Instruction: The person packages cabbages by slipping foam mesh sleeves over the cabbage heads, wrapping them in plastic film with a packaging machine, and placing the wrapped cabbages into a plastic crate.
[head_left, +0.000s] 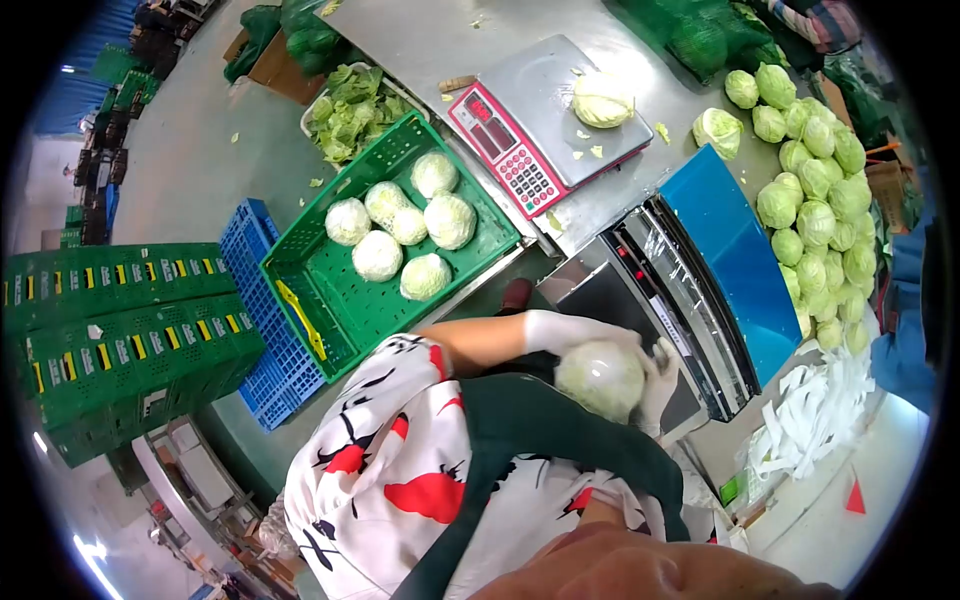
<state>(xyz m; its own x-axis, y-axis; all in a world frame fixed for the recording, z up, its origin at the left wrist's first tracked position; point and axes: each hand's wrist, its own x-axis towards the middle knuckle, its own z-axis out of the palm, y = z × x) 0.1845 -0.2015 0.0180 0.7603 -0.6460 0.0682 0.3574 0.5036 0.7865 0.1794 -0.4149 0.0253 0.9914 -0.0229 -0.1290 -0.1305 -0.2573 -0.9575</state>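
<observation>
A pale green cabbage (603,382), shiny as if wrapped in clear film, is held close to my apron between both hands. My left hand (583,332), in a white glove, rests closed along its far side. At its right side is my right hand (657,385), also gloved, with fingers curved against it. Just beyond them stands the wrapping machine (680,310) with a dark plate and a blue tray (725,255). Farther off, another cabbage (603,99) sits on a scale (540,130) with a red keypad panel.
Several wrapped cabbages lie in a green crate (300,250) at left. Unwrapped cabbages (815,200) are piled at right, above white strips (810,415). A basket of loose leaves (350,115) stands behind the crate. Stacked green crates (130,340) and a blue crate (250,320) stand far left.
</observation>
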